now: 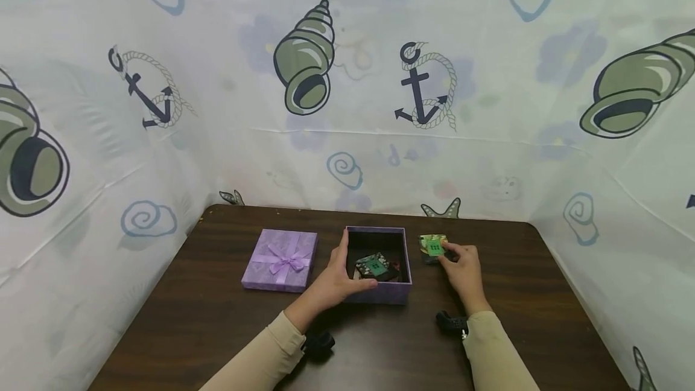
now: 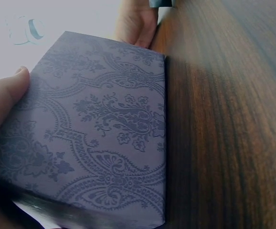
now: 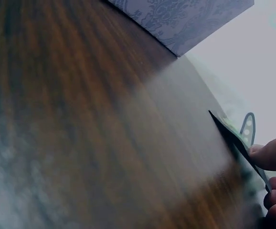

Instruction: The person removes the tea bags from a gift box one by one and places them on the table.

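An uncovered purple gift box (image 1: 378,293) stands on the table, its inside dark. My left hand (image 1: 339,279) grips its near left corner, fingers along the left side and thumb over the front edge. In the left wrist view, the thumb lies at the edge of the patterned box wall (image 2: 114,109). Inside the box lie patterned flat pieces (image 1: 376,265), one bearing a green square. Right of the box, my right hand (image 1: 464,270) pinches a thin green-and-yellow card (image 1: 432,245) between thumb and fingers. The right wrist view shows this card (image 3: 236,140) edge-on, above the wood.
A purple lid (image 1: 279,260) with a ribbon bow lies left of the box. The dark wooden table (image 1: 380,355) ends at a printed cloth wall (image 1: 369,155) behind and at both sides. Black straps (image 1: 452,323) sit on the wrists.
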Demonstrator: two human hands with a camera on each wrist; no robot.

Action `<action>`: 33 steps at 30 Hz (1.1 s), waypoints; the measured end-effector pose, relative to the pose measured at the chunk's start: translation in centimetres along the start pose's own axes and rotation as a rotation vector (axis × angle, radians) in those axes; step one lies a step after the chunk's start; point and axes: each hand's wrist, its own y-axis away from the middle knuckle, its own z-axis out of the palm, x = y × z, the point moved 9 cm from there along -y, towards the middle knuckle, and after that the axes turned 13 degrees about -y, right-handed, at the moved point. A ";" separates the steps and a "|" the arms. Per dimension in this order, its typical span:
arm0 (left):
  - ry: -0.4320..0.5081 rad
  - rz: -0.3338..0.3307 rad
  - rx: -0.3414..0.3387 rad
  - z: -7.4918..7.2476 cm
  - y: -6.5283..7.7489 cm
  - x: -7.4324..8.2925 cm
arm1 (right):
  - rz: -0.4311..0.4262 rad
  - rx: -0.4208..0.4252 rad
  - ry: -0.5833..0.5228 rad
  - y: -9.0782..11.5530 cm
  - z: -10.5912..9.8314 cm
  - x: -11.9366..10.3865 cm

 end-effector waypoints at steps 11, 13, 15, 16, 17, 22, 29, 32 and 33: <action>-0.003 -0.005 0.007 -0.1 -0.1 0.0 | 0.008 0.000 -0.006 -0.2 0.0 0.0; -0.003 -0.009 0.008 -0.2 -0.1 0.1 | 0.002 0.012 -0.012 -0.2 -0.1 -0.1; -0.002 -0.011 0.005 -0.3 0.0 0.2 | -0.004 0.022 -0.038 -0.2 -0.2 -0.2; -0.001 -0.011 0.003 -0.2 -0.1 0.2 | -0.002 0.031 -0.052 -0.1 -0.3 -0.1; -0.003 -0.013 -0.001 -0.2 -0.1 0.1 | 0.003 0.040 -0.073 -0.1 -0.3 -0.1; -0.008 -0.014 0.000 0.0 0.0 -0.1 | 0.038 0.097 -0.184 0.2 -0.6 0.8; -0.008 -0.015 0.003 -0.1 0.0 0.0 | 0.044 0.162 -0.315 0.5 -1.1 0.8; -0.009 -0.013 0.000 -0.1 0.0 0.0 | 0.023 0.194 -0.376 0.7 -1.4 0.2; -0.009 -0.013 0.000 -0.1 0.0 0.0 | 0.010 0.203 -0.394 0.8 -1.4 -0.2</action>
